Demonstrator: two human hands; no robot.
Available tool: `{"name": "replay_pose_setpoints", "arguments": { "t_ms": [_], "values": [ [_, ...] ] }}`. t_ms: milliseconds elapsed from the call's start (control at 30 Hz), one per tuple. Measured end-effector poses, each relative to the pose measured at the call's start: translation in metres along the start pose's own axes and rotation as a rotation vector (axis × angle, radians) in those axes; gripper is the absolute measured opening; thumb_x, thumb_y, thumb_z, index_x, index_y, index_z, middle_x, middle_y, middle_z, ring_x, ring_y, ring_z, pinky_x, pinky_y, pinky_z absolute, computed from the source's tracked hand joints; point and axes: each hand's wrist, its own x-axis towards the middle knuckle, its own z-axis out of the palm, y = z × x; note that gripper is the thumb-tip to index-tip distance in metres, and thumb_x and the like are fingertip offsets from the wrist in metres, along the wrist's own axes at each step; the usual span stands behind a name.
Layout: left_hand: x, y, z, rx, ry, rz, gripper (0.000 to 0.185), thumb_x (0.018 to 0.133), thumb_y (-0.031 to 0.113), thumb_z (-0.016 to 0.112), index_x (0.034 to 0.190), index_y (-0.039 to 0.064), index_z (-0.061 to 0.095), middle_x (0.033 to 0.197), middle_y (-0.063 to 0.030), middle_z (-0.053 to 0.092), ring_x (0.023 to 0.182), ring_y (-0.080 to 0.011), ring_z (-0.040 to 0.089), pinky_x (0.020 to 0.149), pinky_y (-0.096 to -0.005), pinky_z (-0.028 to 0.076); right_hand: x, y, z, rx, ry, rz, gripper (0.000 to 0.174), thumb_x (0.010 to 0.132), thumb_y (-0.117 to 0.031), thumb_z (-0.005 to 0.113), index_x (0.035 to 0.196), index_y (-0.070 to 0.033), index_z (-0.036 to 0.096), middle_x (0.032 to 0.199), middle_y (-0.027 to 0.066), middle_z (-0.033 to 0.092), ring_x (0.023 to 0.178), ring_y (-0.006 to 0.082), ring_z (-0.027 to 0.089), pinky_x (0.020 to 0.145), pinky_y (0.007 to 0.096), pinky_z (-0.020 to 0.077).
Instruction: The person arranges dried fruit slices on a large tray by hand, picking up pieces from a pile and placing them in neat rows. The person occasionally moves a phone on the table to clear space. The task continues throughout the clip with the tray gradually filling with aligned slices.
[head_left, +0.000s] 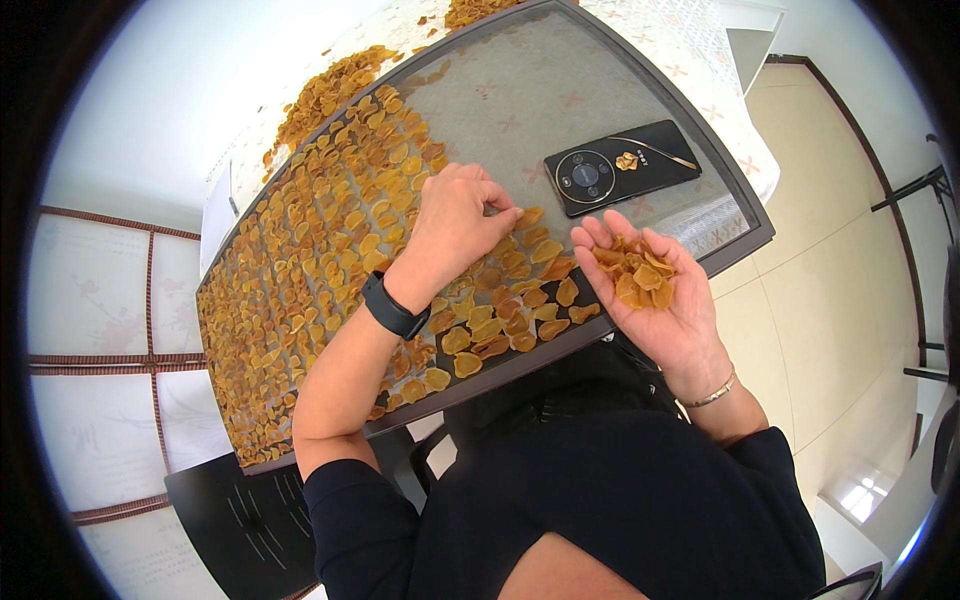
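Observation:
My left hand (461, 214), with a black watch on its wrist, reaches over a framed mesh screen (517, 82). Its thumb and forefinger pinch the edge of a thin orange-brown dried slice (531, 217) at the end of a row. Palm up and cupped, my right hand (675, 315) holds a small pile of similar slices (641, 277) just past the screen's near edge. Rows of slices (322, 247) lie flat over the left and near parts of the mesh. I cannot tell what food the slices are.
A black smartphone (622, 166) rests camera side up on the mesh. Beyond the frame, heaps of loose slices (330, 94) lie on a patterned white tablecloth (720, 90). A black chair seat (240, 517) is at lower left, and tiled floor (817, 300) extends to the right.

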Motion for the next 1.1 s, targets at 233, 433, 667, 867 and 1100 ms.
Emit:
{"name": "replay_pose_setpoints", "arguments": {
  "t_ms": [233,433,667,867,1100],
  "values": [
    [-0.002,0.002,-0.001,-0.001,0.003,0.015,0.01,0.077,0.013,0.077,0.074,0.005,0.073,0.079,-0.0089,0.064,0.084,-0.0284,0.06,0.076,-0.0391,0.048,0.0,0.0,0.0,-0.011,0.013,-0.002,0.042,0.101,-0.014,0.036,0.129,0.012,0.053,0.135,0.0267,0.054,0.131,0.0382,0.048,0.116,0.0465,0.0384],
    [-0.009,0.025,-0.008,0.032,0.138,0.084,0.009,0.079,0.012,0.075,0.085,0.007,0.072,0.087,-0.0077,0.064,0.091,-0.0293,0.058,0.081,-0.0408,0.044,0.001,0.003,0.003,-0.054,0.046,-0.027,0.042,0.099,-0.013,0.04,0.133,0.008,0.052,0.138,0.0254,0.053,0.134,0.0377,0.047,0.116,0.0462,0.038],
    [-0.019,0.075,-0.019,-0.19,0.134,0.343,0.012,0.075,0.009,0.076,0.085,0.009,0.069,0.092,-0.0035,0.065,0.093,-0.0251,0.06,0.085,-0.0397,0.043,0.003,0.002,-0.002,-0.052,-0.031,0.023,0.045,0.101,-0.017,0.035,0.135,0.007,0.052,0.139,0.0225,0.053,0.131,0.0318,0.049,0.113,0.0427,0.0385],
    [-0.025,0.082,-0.024,-0.208,0.028,0.381,0.019,0.072,0.012,0.081,0.088,0.012,0.072,0.093,-0.001,0.063,0.094,-0.0238,0.057,0.086,-0.0384,0.04,0.005,0.0,-0.014,-0.046,-0.179,0.093,0.045,0.102,-0.019,0.033,0.134,0.006,0.053,0.138,0.0202,0.055,0.128,0.0298,0.051,0.111,0.0403,0.0385],
    [-0.026,0.084,-0.022,-0.205,0.03,0.402,0.02,0.07,0.012,0.082,0.087,0.011,0.072,0.093,-0.0008,0.062,0.095,-0.0239,0.057,0.089,-0.0389,0.04,0.006,0.003,-0.012,-0.083,-0.104,0.063,0.044,0.101,-0.018,0.036,0.133,0.005,0.054,0.136,0.0188,0.056,0.128,0.0281,0.052,0.111,0.0398,0.0384]
  ]
}}
